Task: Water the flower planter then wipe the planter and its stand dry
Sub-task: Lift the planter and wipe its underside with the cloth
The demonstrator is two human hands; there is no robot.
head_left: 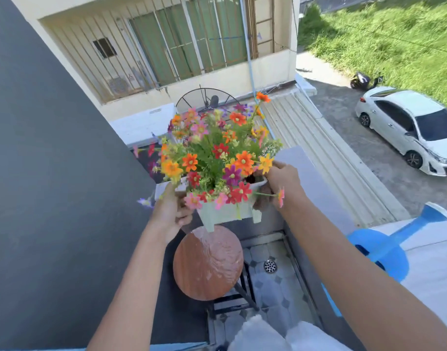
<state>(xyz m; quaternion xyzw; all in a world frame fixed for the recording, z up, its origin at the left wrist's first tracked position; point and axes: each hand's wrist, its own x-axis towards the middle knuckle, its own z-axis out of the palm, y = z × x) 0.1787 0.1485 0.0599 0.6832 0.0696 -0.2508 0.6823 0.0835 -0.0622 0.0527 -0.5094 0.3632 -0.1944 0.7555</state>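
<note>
White, the planter [230, 211] was held in the air between the left hand [170, 211] and right hand [280, 184], each closed on one end. Below the hands, the wet round stand [208, 264] was seen, water [199, 234] running onto it.

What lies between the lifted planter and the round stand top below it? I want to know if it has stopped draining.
In the head view, a stream of water falls from the planter onto the wet stand.
</note>
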